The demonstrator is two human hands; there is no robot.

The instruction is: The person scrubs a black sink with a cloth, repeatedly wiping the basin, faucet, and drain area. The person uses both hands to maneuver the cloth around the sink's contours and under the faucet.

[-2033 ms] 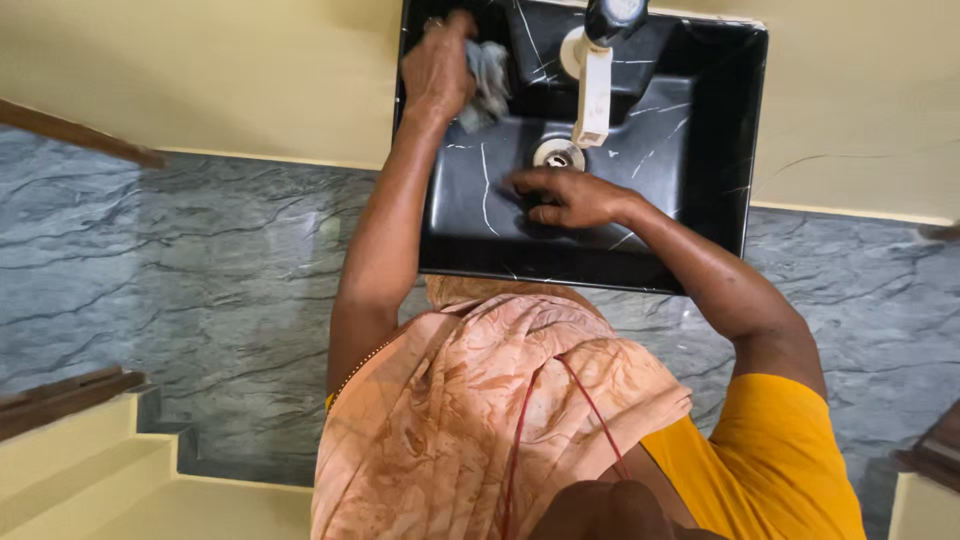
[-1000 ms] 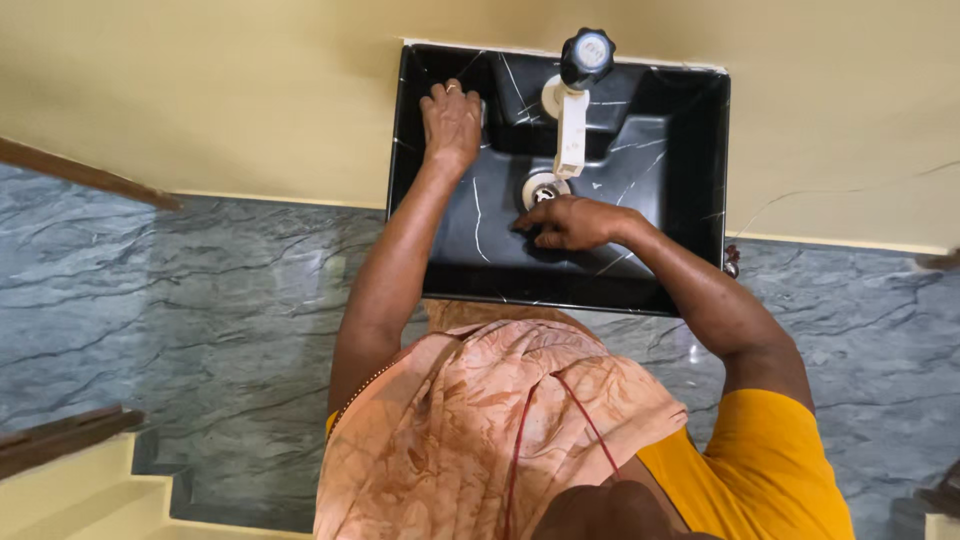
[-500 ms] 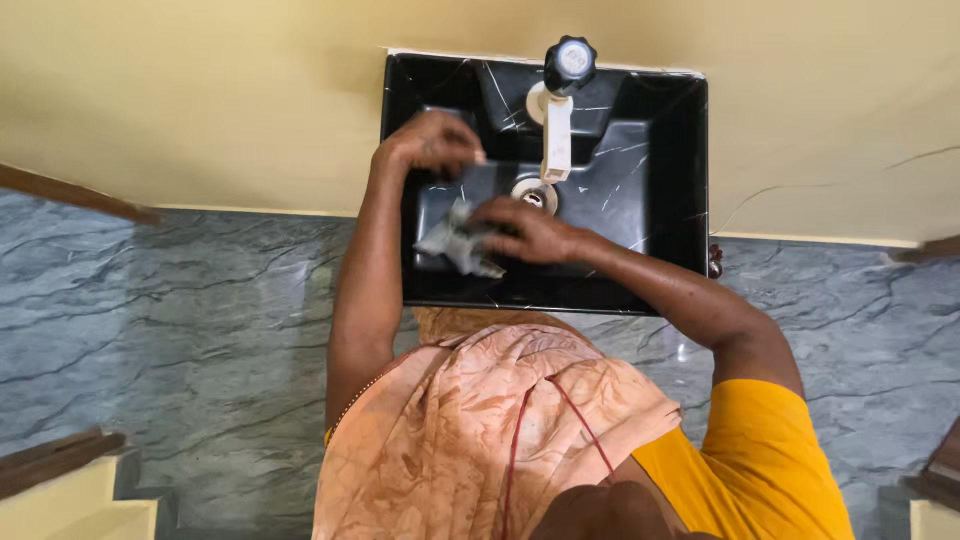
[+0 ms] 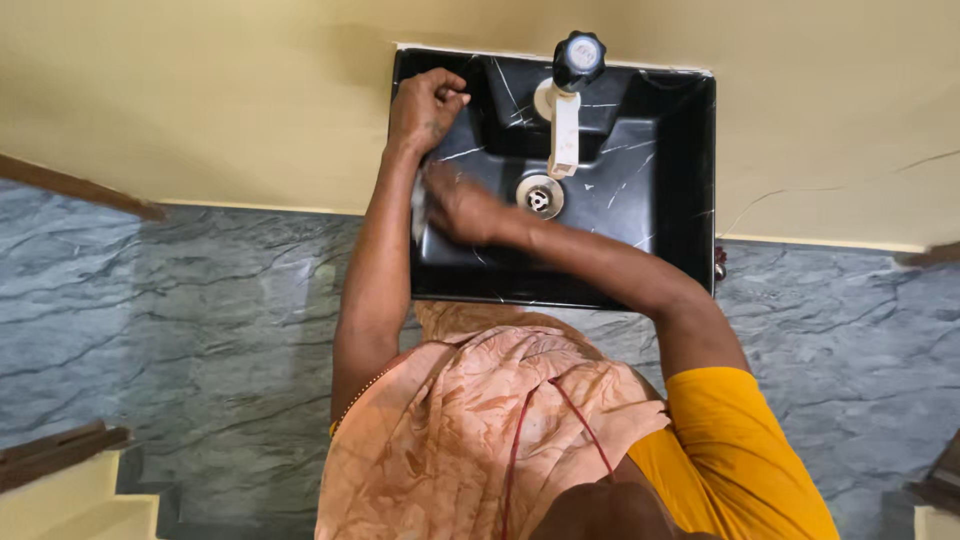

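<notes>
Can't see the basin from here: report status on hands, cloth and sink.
Left hand fisted on black sink back-left rim. Right hand presses grey cloth against left inner wall. Tap and drain unobstructed.

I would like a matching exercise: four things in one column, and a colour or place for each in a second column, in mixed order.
1. sink
2. tap spout
3. left hand
4. right hand

a. cream-coloured
b. on the sink's far left corner
c. black with white veins
d. inside the basin, left of the drain

Pairs: 1-c, 2-a, 3-b, 4-d
</notes>
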